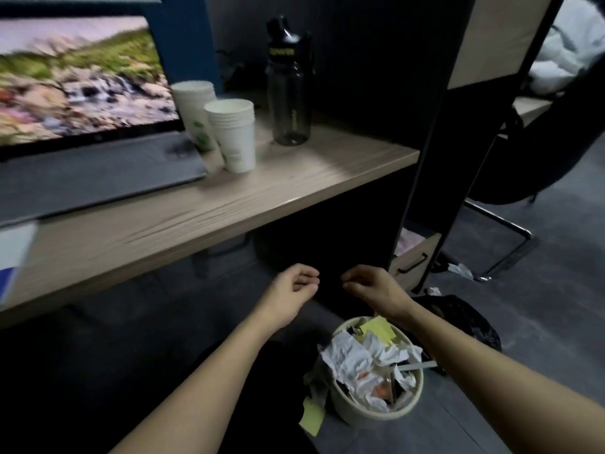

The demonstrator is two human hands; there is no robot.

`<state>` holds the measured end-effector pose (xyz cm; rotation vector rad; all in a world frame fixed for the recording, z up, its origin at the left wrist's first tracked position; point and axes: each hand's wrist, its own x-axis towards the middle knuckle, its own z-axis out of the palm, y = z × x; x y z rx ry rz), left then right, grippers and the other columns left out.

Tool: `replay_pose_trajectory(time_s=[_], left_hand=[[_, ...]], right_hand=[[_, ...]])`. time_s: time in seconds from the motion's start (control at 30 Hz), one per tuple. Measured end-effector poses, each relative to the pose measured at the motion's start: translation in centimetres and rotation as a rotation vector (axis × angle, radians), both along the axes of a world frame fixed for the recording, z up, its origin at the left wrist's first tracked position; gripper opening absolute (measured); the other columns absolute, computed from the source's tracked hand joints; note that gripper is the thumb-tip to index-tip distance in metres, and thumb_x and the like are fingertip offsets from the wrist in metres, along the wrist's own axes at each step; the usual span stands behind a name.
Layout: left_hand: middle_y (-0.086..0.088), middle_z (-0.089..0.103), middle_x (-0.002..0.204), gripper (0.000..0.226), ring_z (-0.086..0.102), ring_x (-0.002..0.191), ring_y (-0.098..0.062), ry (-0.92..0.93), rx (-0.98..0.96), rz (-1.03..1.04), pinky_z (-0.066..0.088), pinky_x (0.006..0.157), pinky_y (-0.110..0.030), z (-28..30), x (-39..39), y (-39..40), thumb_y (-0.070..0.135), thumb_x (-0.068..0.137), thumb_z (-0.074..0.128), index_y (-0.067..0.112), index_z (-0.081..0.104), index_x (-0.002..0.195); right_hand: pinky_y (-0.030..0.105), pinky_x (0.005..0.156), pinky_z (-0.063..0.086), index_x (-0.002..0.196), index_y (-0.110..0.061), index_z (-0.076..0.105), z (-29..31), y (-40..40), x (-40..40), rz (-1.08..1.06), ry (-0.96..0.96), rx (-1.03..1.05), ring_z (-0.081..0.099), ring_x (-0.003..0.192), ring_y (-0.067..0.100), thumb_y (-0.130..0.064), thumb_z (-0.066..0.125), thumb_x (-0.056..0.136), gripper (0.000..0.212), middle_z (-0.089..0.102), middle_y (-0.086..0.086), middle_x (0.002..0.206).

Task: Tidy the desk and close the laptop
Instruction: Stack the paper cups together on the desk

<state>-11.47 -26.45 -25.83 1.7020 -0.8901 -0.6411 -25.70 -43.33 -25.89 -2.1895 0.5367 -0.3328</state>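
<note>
An open laptop with a lit landscape screen stands at the left of the wooden desk. Two stacks of white paper cups stand beside it, and a dark water bottle is further right. Below the desk edge, my left hand and my right hand hang side by side, fingers loosely curled, holding nothing. Under my right forearm a pale waste bin on the floor is heaped with crumpled white paper and yellow sticky notes.
A yellow note lies on the floor left of the bin. A black bag sits behind it. A dark partition bounds the desk on the right, with a drawer and a chair's metal base beyond. A white-and-blue object lies at the desk's left edge.
</note>
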Motion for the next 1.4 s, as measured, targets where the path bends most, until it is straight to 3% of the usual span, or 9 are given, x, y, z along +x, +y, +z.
replay_pose_trajectory(time_s=[0.17,0.4,0.47,0.63,0.87,1.0,1.1,1.27,1.4], left_hand=[[-0.003,0.073,0.104,0.022,0.069,0.098,-0.019,-0.119,-0.086,0.017,0.052,0.09,-0.028,6.8,0.6,3.9,0.008,0.089,0.066,0.027,0.064,0.099],[0.003,0.073,0.103,0.021,0.07,0.096,-0.01,-0.255,-0.225,0.08,0.053,0.093,-0.031,15.8,2.4,9.4,0.017,0.088,0.067,0.035,0.064,0.097],[0.004,0.073,0.102,0.019,0.069,0.097,-0.011,-0.296,-0.241,0.131,0.054,0.093,-0.035,17.4,3.5,10.9,0.019,0.088,0.068,0.036,0.064,0.096],[0.007,0.072,0.106,0.02,0.067,0.101,-0.008,-0.343,-0.233,0.253,0.053,0.096,-0.042,19.0,7.2,13.1,0.019,0.089,0.068,0.036,0.063,0.099],[0.007,0.061,0.133,0.036,0.06,0.114,-0.007,-0.254,-0.17,0.264,0.057,0.085,-0.03,18.8,11.1,10.0,0.032,0.092,0.063,0.032,0.055,0.127],[-0.006,0.05,0.146,0.05,0.049,0.129,-0.016,-0.085,-0.195,0.275,0.042,0.109,-0.046,19.3,12.8,5.4,0.01,0.094,0.055,0.018,0.044,0.142],[-0.007,0.048,0.147,0.055,0.045,0.132,-0.014,-0.027,-0.216,0.274,0.038,0.112,-0.047,20.1,13.6,2.7,0.0,0.092,0.047,0.016,0.042,0.143],[-0.004,0.058,0.136,0.05,0.059,0.118,-0.027,0.033,-0.256,0.303,0.05,0.089,-0.041,22.6,14.2,1.4,0.0,0.091,0.046,0.018,0.049,0.137],[-0.001,0.058,0.13,0.051,0.057,0.116,-0.018,-0.021,-0.314,0.293,0.051,0.088,-0.038,26.4,14.7,2.3,-0.008,0.089,0.044,0.014,0.05,0.134]], right_hand=[[0.036,0.086,0.053,0.098,-0.021,0.072,6.5,3.2,2.5,0.013,-0.135,-0.043,0.067,0.089,0.007,-0.026,0.07,0.086,0.012,0.073,-0.007,0.093],[0.027,0.08,0.051,0.088,-0.024,0.07,15.1,7.9,6.0,0.051,-0.316,-0.113,0.066,0.084,0.007,-0.029,0.071,0.085,0.006,0.072,-0.006,0.087],[0.021,0.078,0.049,0.091,-0.026,0.069,16.6,8.7,7.2,0.048,-0.336,-0.113,0.065,0.083,0.001,-0.031,0.07,0.085,0.009,0.071,-0.007,0.089],[0.03,0.083,0.054,0.108,-0.019,0.062,18.9,8.9,10.4,0.043,-0.318,-0.033,0.063,0.099,0.013,-0.029,0.072,0.085,0.028,0.066,-0.003,0.105],[0.036,0.092,0.051,0.137,-0.013,0.044,19.4,6.7,14.9,-0.024,-0.261,0.139,0.053,0.119,0.022,-0.019,0.073,0.084,0.06,0.051,0.01,0.136],[0.022,0.076,0.052,0.142,-0.013,0.039,20.0,5.7,16.9,-0.035,-0.331,0.291,0.052,0.113,0.015,-0.008,0.066,0.089,0.06,0.047,0.009,0.14],[0.026,0.092,0.043,0.144,-0.015,0.039,20.7,5.1,18.0,0.011,-0.354,0.321,0.048,0.123,0.013,-0.004,0.061,0.089,0.06,0.048,0.006,0.141],[0.019,0.079,0.042,0.118,-0.044,0.052,22.4,4.8,19.8,0.094,-0.362,0.335,0.057,0.102,-0.01,-0.002,0.057,0.085,0.053,0.061,-0.016,0.121],[0.02,0.081,0.042,0.113,-0.057,0.048,25.6,4.8,20.8,0.125,-0.383,0.299,0.055,0.109,-0.006,-0.013,0.06,0.079,0.057,0.059,-0.024,0.119]])
